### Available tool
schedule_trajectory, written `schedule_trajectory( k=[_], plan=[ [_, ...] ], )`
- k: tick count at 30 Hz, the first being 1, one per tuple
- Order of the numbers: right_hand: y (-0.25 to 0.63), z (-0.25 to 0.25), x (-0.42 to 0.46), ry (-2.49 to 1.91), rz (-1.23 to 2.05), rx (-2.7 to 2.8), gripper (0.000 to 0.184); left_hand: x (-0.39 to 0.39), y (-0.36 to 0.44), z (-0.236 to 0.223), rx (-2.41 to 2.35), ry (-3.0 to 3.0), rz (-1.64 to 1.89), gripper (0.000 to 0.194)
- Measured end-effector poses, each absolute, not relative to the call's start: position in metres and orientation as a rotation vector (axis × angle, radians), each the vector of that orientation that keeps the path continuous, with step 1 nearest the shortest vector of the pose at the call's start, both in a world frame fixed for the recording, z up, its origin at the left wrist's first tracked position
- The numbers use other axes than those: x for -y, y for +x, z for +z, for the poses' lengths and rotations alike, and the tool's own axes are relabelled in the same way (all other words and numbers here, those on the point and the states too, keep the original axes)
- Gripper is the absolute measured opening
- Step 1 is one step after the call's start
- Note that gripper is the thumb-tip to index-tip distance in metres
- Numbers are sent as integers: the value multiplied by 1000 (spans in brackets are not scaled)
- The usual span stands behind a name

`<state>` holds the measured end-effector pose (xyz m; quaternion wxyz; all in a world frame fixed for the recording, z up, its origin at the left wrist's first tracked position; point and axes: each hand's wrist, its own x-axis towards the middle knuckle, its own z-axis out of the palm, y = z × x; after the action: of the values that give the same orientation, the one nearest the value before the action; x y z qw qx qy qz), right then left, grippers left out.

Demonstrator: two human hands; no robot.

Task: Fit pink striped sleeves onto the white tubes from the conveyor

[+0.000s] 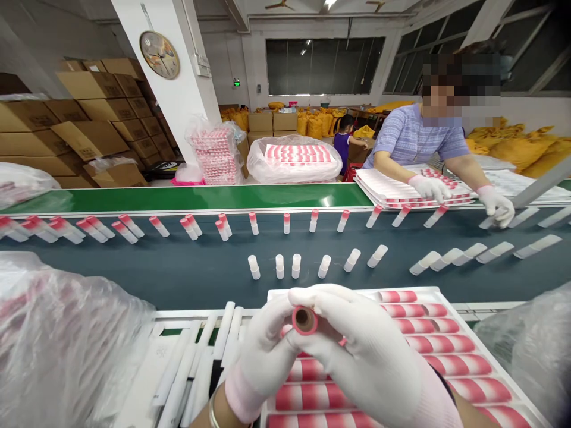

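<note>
A pink-rimmed tube (305,320) with a hollow brown inside points its end toward me between my two white-gloved hands. My left hand (266,351) curls round its left side, thumb beneath it. From the right, my right hand (363,345) wraps over and under the tube, fingers closed. Most of the tube's length is hidden by the gloves. Below my hands lies a white tray (451,300) holding rows of red-and-white tubes (439,343).
Small upright tubes with pink tops (286,223) and plain white ones (296,266) stand on the dark conveyor belt (214,273). White rolls (227,327) and plastic wrap (66,345) lie left. Across the belt, a gloved co-worker (410,139) handles tubes beside stacked trays (388,187).
</note>
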<state>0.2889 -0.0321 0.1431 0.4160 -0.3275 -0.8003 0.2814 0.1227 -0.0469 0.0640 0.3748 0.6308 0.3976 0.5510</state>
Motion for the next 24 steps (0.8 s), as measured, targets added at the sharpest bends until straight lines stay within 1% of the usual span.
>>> schedule_trajectory(
  k=[2,6,8,11,14,17,21,22,24],
  plan=[
    [288,142,32,-825,658,2003,29,47,124,67,-1041,1605,1421,14],
    [285,138,33,-852,551,1970,28,48,130,73,-1097,1552,1421,9],
    [284,138,34,-876,561,1969,26,48,131,76,-1132,1507,1397,12],
    [282,140,32,-923,653,1991,17,49,131,80,-1150,1395,1328,24],
    [278,137,29,-941,761,1979,12,51,130,88,-1170,1242,1328,44],
    [270,128,27,-910,860,1921,12,55,128,97,-1263,1160,1372,57],
    [259,124,26,-834,956,1889,13,55,121,98,-1349,1201,1323,63],
    [259,126,22,-818,957,1916,14,53,117,96,-1366,1245,1280,67],
    [261,129,2,-835,888,1966,14,41,102,90,-1426,1364,1211,82]
  ],
)
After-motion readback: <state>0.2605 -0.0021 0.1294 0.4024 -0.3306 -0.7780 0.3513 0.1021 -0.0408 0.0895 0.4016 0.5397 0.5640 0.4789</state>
